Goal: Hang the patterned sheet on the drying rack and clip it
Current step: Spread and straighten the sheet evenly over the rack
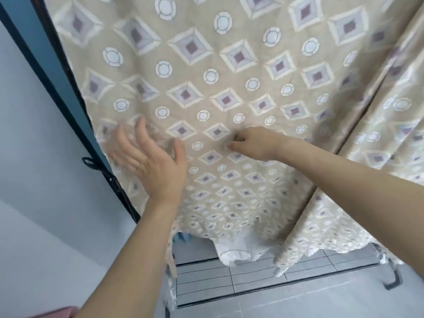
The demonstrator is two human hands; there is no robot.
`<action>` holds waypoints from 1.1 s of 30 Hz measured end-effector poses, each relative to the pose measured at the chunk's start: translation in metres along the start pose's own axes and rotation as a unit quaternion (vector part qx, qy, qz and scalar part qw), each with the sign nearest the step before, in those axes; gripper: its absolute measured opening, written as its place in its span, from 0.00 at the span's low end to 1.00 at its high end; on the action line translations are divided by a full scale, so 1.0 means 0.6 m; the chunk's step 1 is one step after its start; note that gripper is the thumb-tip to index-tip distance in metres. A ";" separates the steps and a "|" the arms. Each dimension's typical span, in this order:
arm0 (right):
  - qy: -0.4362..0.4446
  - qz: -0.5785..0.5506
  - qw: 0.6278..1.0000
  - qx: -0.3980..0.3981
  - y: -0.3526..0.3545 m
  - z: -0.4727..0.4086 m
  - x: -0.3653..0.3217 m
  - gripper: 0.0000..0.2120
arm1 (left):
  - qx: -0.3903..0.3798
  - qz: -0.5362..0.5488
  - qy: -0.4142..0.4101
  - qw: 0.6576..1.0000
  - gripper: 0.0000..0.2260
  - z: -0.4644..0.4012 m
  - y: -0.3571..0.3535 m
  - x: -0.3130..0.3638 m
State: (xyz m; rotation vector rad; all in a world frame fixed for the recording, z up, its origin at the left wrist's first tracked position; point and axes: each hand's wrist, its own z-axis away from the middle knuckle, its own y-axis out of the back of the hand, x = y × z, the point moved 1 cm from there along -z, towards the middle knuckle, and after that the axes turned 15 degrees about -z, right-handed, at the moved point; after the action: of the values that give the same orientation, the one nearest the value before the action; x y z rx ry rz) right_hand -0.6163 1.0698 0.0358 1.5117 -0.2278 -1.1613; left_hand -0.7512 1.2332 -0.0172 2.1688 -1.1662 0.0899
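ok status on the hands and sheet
Left hand open, blurred, at the sheet. Right hand pinching it. Sheet hanging; no clip visible.

Sheet: beige patterned fabric sheet (229,72), diamonds and circles, hanging down.
Left hand (151,161): fingers spread, blurred, at the sheet.
Right hand (250,143): pinching the fabric.
Floor: grey tiled floor (298,294) below.

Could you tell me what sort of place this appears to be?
Probably a home laundry corner or balcony: a patterned sheet hangs down to a grey tiled floor, beside a plain pale wall.
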 end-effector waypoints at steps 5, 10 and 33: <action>0.051 -0.002 0.999 0.015 -0.031 -0.002 0.000 0.17 | 0.052 0.010 0.040 0.998 0.31 -0.022 0.026 -0.004; 0.096 -0.031 0.994 0.028 -0.060 -0.007 -0.019 0.15 | 0.092 0.077 0.032 0.992 0.29 -0.026 0.040 -0.014; 0.236 0.117 0.953 0.150 -0.039 -0.021 -0.245 0.13 | -0.487 0.239 0.063 0.838 0.15 0.117 -0.059 -0.082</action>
State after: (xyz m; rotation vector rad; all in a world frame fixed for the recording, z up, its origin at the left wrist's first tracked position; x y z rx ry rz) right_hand -0.6892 1.1874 0.0918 1.9244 -0.2565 -0.5695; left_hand -0.7706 1.2412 -0.1075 0.9455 -1.2636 -0.1272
